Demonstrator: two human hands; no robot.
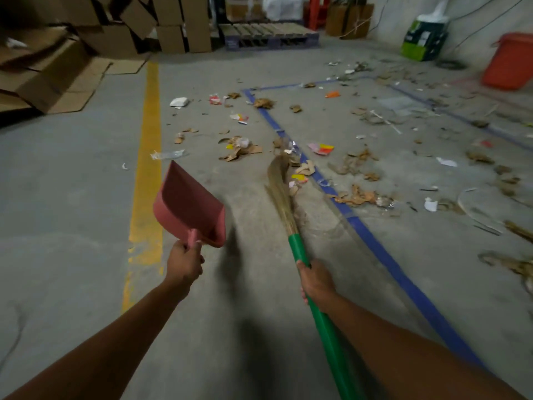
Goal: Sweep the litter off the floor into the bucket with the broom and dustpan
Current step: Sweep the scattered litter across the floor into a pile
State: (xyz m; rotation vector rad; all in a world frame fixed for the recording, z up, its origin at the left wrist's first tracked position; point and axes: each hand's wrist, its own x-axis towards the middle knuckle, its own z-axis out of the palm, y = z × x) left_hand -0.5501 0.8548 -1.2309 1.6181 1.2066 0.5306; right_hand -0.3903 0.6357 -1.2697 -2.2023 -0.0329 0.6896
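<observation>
- Far left: a heap of flattened brown cardboard boxes [43, 76], well apart from the sweeping and no hindrance.
- Next, a painted yellow floor line [148, 168] running away across the grey concrete floor [72, 183], with a clear plastic scrap [168, 154] lying at its right edge.
- Then the left hand [184, 262]: fingers curled tight round the short handle of the dusty-pink plastic dustpan [187, 206]. Pan carried off the floor, open mouth pointing forward, probably kept out of the way until needed.
- Centre: a straw-bristled broom with a green plastic handle [300, 255], bristle tips down among scraps beside the blue tape line [375, 241]. Angled forward, likely to drag the nearest bits inward.
- Beside it the right hand [315, 281], wrapped round the green handle near the bristle end, a low hold suited to short, controlled strokes.
- Ahead and rightward, scattered litter [240, 150]: torn cardboard bits, coloured wrappers, white paper, clear film, on both sides of the blue line. None visible in the pan.
- Back centre: a wooden pallet [268, 34]. Farther right, a green-and-white carton [422, 39] by the wall.
- Far right: a red-orange plastic bucket [509, 62] on the floor near the wall, well apart from both hands. Way to it strewn with scraps, otherwise unblocked.
</observation>
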